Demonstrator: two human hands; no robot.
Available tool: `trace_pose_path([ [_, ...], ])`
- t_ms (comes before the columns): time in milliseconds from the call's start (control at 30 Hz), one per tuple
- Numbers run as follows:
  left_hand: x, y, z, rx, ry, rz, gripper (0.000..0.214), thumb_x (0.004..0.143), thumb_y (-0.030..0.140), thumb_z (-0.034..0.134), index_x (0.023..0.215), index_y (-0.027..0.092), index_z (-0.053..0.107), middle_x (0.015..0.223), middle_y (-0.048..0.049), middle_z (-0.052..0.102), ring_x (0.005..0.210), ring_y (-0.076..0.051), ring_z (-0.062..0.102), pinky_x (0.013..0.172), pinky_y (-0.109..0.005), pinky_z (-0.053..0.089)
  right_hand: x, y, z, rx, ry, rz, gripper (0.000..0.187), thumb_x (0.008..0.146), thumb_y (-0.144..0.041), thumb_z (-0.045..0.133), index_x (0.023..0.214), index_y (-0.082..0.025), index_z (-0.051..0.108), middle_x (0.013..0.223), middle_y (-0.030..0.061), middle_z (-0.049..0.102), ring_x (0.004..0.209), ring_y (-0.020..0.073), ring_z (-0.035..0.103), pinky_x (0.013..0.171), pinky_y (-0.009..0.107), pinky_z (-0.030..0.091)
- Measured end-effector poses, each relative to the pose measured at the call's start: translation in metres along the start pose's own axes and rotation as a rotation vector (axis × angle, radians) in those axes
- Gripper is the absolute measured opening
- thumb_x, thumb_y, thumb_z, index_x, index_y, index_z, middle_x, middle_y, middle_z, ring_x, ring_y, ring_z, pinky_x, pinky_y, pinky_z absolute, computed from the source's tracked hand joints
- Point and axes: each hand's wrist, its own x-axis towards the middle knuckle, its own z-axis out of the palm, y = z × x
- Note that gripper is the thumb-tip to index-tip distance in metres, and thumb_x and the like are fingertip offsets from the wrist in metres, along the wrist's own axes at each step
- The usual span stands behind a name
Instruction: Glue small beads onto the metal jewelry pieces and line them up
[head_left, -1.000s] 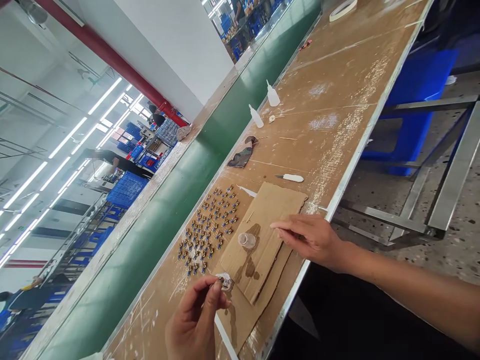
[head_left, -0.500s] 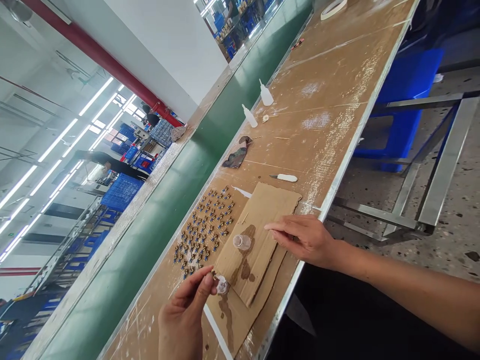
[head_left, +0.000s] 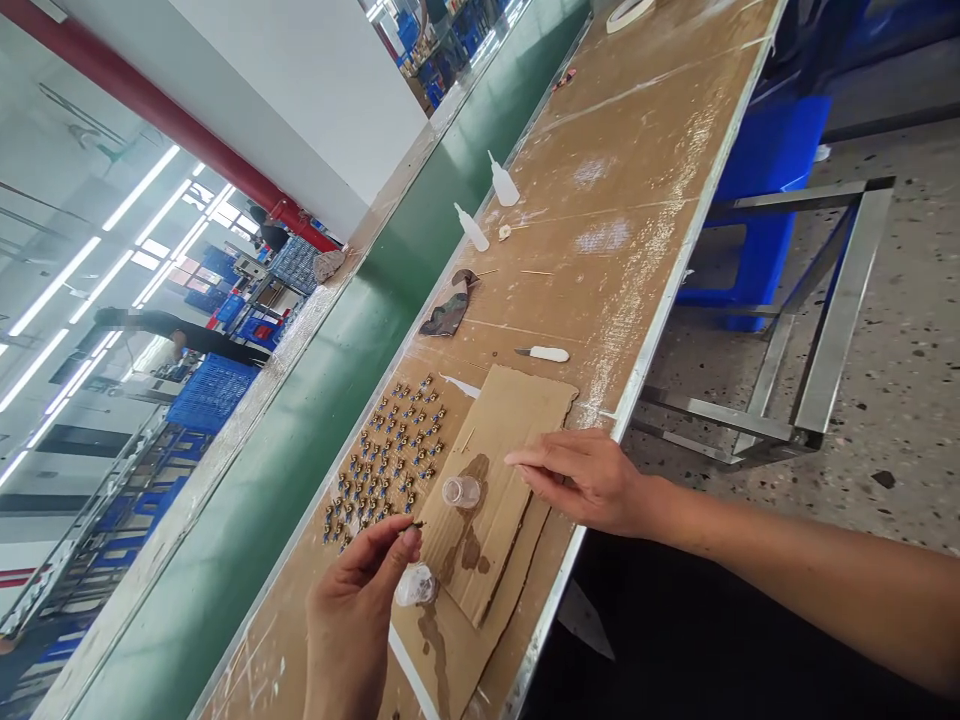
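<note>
Small dark piece [head_left: 417,524], pinched between the thumb and forefinger of the left hand [head_left: 352,605], is held above the tabletop, just beside the cardboard; its exact shape is too small to tell. The right hand [head_left: 585,475] is over the cardboard with thumb and forefinger close together (whether anything thin lies between them, I cannot tell).

The top cardboard sheet [head_left: 517,400] is flat and matte brown, blotched with dark stains around a clear, round-rimmed cup [head_left: 461,491]. A second clear container [head_left: 416,585], glossy and rounded, is just beside the left hand. Small gold-and-blue parts [head_left: 402,432] are spread in a loose patch past the sheet. Farther along are a knife [head_left: 549,354] with a smooth white handle, a crumpled dark scrap [head_left: 448,313] and two squeeze bottles [head_left: 472,230] with tapering nozzles, their sides looking plain white.

The sheet's far corner is ragged, and its near side overlaps a lower cardboard sheet [head_left: 472,655]. The right forearm crosses the table's pale edge strip [head_left: 646,365]. A strip of bare cardboard separates the right fingertips from the cup, and wide brown tabletop [head_left: 637,150] stretches between the bottles and that edge; a green panel [head_left: 330,400] bounds the opposite side.
</note>
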Motion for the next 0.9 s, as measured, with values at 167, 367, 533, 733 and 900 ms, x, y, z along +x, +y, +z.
trace_pose_path([
  [167, 0.002, 0.0, 0.005, 0.07, 0.042, 0.04, 0.042, 0.047, 0.045, 0.081, 0.08, 0.02, 0.074, 0.069, -0.0017, 0.072, 0.066, -0.017, 0.064, 0.06, -0.023, 0.051, 0.0, 0.001, 0.0, -0.001, 0.013, -0.001, 0.016, 0.089, -0.011, 0.045, 0.096, -0.015, 0.058, 0.06, -0.0023, 0.056, 0.052, 0.0066, 0.049, 0.052, 0.019, 0.038],
  [367, 0.0, 0.0, 0.012, 0.287, 0.053, 0.254, 0.03, 0.062, 0.048, 0.07, 0.08, 0.025, 0.074, 0.084, -0.0012, 0.074, 0.085, -0.023, 0.066, 0.082, -0.034, 0.05, 0.0, 0.003, 0.0, 0.005, 0.014, -0.002, 0.014, 0.088, -0.011, 0.046, 0.094, -0.012, 0.06, 0.059, -0.0025, 0.055, 0.052, 0.0066, 0.048, 0.051, 0.019, 0.038],
  [533, 0.003, 0.005, 0.013, 0.442, 0.058, 0.34, 0.027, 0.066, 0.05, 0.065, 0.082, 0.029, 0.073, 0.086, 0.0008, 0.074, 0.087, -0.024, 0.066, 0.082, -0.037, 0.049, -0.001, 0.004, 0.001, 0.0, 0.023, 0.0, 0.014, 0.089, -0.012, 0.047, 0.093, -0.012, 0.06, 0.059, -0.0027, 0.055, 0.053, 0.0061, 0.048, 0.052, 0.019, 0.038],
  [733, 0.005, 0.017, 0.019, 0.629, -0.024, 0.594, 0.022, 0.077, 0.044, 0.056, 0.08, 0.028, 0.071, 0.085, 0.0017, 0.073, 0.079, -0.018, 0.067, 0.072, -0.028, 0.052, -0.003, 0.006, 0.0, 0.005, 0.022, 0.002, 0.014, 0.089, -0.014, 0.047, 0.092, -0.011, 0.061, 0.061, -0.002, 0.057, 0.055, 0.0062, 0.049, 0.051, 0.02, 0.038],
  [900, 0.006, 0.021, 0.024, 0.736, -0.036, 0.782, 0.026, 0.084, 0.041, 0.051, 0.081, 0.023, 0.069, 0.081, -0.0006, 0.072, 0.073, -0.017, 0.067, 0.07, -0.026, 0.052, -0.003, 0.007, 0.0, 0.014, 0.023, 0.006, 0.014, 0.09, -0.014, 0.047, 0.092, -0.011, 0.06, 0.063, -0.0013, 0.058, 0.057, 0.0061, 0.05, 0.053, 0.019, 0.039],
])
